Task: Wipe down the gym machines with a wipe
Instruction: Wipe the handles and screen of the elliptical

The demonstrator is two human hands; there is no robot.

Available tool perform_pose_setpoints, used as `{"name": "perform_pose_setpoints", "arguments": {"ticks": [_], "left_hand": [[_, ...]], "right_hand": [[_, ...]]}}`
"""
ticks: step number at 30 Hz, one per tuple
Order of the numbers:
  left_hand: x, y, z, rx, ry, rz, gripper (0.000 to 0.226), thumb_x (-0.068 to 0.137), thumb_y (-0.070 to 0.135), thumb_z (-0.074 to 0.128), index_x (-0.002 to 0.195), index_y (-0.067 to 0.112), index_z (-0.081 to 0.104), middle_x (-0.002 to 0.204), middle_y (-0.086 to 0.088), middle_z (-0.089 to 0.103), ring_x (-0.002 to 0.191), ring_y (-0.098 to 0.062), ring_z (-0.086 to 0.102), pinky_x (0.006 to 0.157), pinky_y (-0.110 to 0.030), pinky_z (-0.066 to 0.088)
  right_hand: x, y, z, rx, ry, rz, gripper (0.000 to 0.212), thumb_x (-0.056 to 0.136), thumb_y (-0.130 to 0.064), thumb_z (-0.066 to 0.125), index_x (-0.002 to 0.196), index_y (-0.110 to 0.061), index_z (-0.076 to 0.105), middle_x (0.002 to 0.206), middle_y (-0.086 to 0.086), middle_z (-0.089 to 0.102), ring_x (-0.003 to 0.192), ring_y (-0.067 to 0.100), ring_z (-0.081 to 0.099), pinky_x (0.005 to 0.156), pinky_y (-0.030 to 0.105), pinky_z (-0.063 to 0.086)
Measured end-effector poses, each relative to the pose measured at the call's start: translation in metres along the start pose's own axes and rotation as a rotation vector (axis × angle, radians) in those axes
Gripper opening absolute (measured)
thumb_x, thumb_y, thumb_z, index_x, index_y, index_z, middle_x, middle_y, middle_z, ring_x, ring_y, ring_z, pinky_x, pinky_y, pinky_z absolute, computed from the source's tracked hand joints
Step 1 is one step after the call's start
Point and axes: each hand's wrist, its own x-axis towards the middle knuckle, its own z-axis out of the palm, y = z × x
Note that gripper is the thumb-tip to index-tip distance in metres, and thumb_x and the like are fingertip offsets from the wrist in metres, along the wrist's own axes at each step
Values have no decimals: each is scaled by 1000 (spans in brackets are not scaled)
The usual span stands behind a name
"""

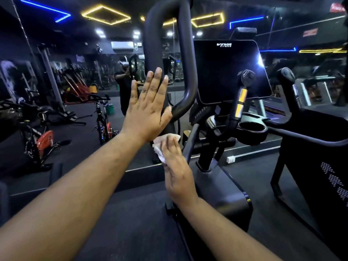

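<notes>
Pressing flat against the black loop handle (185, 59) of the gym machine (222, 181), left hand (146, 108) with fingers straight and close together, right hand (177, 176) below it, fingers straight, holding a crumpled white wipe (162, 146) against the handle's lower upright, dark console screen (229, 70) just beyond.

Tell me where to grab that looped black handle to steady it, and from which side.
Grip the handle on its straight right-hand upright, coming from the right. That bar is round and bare, thin enough for fingers to wrap. The left hand already lies flat against the left upright, and the right hand presses the wipe on the stem just below the loop, so both those spots are taken.
</notes>
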Motion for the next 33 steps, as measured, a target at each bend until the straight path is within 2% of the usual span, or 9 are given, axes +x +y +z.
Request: {"name": "perform_pose_setpoints", "arguments": {"ticks": [3, 8, 12, 15, 18, 25, 29, 31, 33], "left_hand": [[-1, 3, 0, -28, 4, -12, 75, 102, 45, 26, 163, 15, -3, 170, -6, -13, 157, -20, -14, 126, -51, -10], [-2, 5, 1, -48, 4, -36, 75, 101, 45, 24, 163, 14, -5, 170, -6, -14, 156, -20, -16, 125, -53, -10], [-2, 3, 5, -124, 29, -35, 74, 101, 45, 25, 163, 16, -3, 171, -3, -15, 156, -17, -18, 124, -52, -13], [0, 2, 5, -285, 29, -23, 74, 100, 43, 25, 163, 18, -2, 170, 0, -15, 155, -15, -20, 123, -56, -14], [-2, 1, 3, -389, 16, -30, 73, 99, 44, 21, 163, 20, -5, 170, 4, -18, 155, -13, -21, 122, -54, -18], [-9, -6, -1, -213, -22, 2, 76, 99, 53, 17, 163, 19, -6, 170, 3, -18, 156, -15, -18, 123, -56, -14], [-8, -1, 5, -58, 44, -15, 79, 100, 54, 25, 163, 15, 0, 171, -2, -11, 157, -19, -11, 124, -55, -10], [-8, 1, 10, -53, 72, -34, 78, 100, 51, 29, 164, 14, 1, 172, -3, -8, 158, -20, -9, 124, -55, -10], [-7, 1, 12, -67, 79, -37, 78, 100, 50, 29, 164, 15, 1, 172, -2, -8, 158, -19, -8, 124, -56, -9]], "right_hand": [[-46, 28, -8, -36, -81, -6, 59, 90, 20, 50, 147, 5, 42, 159, 18, 35, 148, 31, 34, 119, 46, 34], [-55, 58, -52, 31, -123, 145, 50, 97, 8, 43, 146, 5, 42, 158, -11, 40, 143, 15, 43, 112, 46, 38], [39, 35, -71, 18, 79, 62, 51, 98, 9, 45, 148, 7, 37, 158, 15, 37, 147, 28, 36, 120, 47, 32], [108, 23, -66, -121, 25, -74, 49, 102, 0, 44, 150, 1, 39, 160, 12, 32, 153, 28, 24, 125, 50, 19], [117, 29, -46, -267, -66, -111, 50, 100, -3, 45, 150, -7, 44, 159, 10, 38, 153, 27, 21, 124, 57, 14], [61, 38, -59, -180, -194, -275, 59, 86, 20, 54, 142, 4, 50, 154, 18, 43, 149, 33, 33, 117, 52, 36], [131, 35, -102, -275, 0, -298, 41, 100, 1, 40, 139, 6, 53, 149, 22, 47, 145, 35, 38, 116, 58, 34], [184, 27, -118, -361, 129, -314, 42, 103, -5, 39, 142, 3, 51, 151, 20, 46, 147, 35, 35, 119, 57, 29], [217, 28, -118, -455, 157, -294, 45, 103, -9, 39, 147, -2, 46, 155, 16, 42, 150, 31, 29, 122, 54, 24]]}}
